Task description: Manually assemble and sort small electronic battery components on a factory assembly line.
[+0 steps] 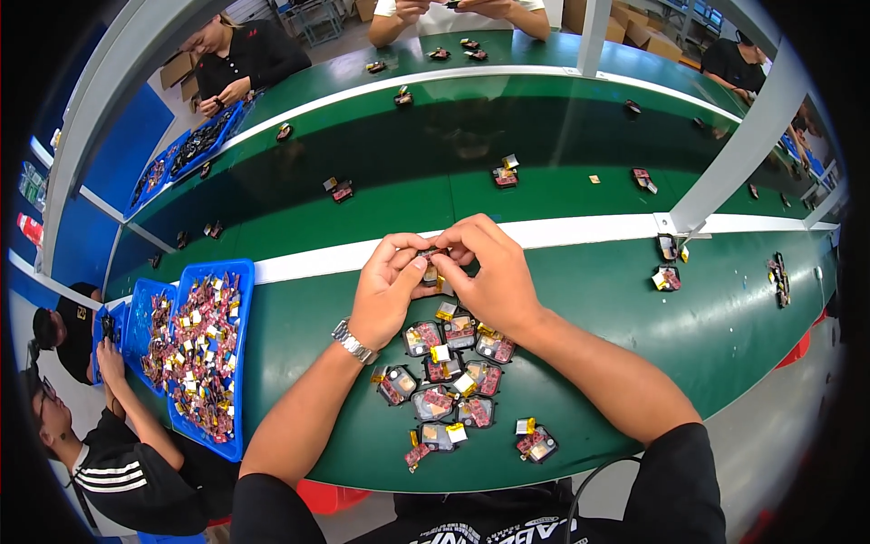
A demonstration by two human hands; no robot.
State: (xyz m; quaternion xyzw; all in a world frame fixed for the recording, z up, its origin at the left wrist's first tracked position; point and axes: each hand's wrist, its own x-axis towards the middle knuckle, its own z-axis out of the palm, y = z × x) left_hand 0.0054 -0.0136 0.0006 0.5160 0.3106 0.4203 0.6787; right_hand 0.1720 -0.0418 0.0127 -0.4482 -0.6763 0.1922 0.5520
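My left hand (388,288), with a metal watch at the wrist, and my right hand (497,279) meet over the near edge of the white rail. Both pinch a small electronic unit (433,263) between thumbs and fingers; a dark rim and a pale part show, but the fingers cover most of it. Just below my hands, several black-framed units (396,384) with red circuit boards and silver-and-yellow battery cells lie clustered on the green table (313,363). One unit (536,444) sits apart to the lower right. A loose red board (417,455) rests at the cluster's lower left.
A blue tray (246,313) full of red boards with cells stands at left. Beyond the white rail (317,260), a green belt (408,195) carries scattered units. A grey post (748,150) rises at right, near more units (666,278). Other people sit around the line.
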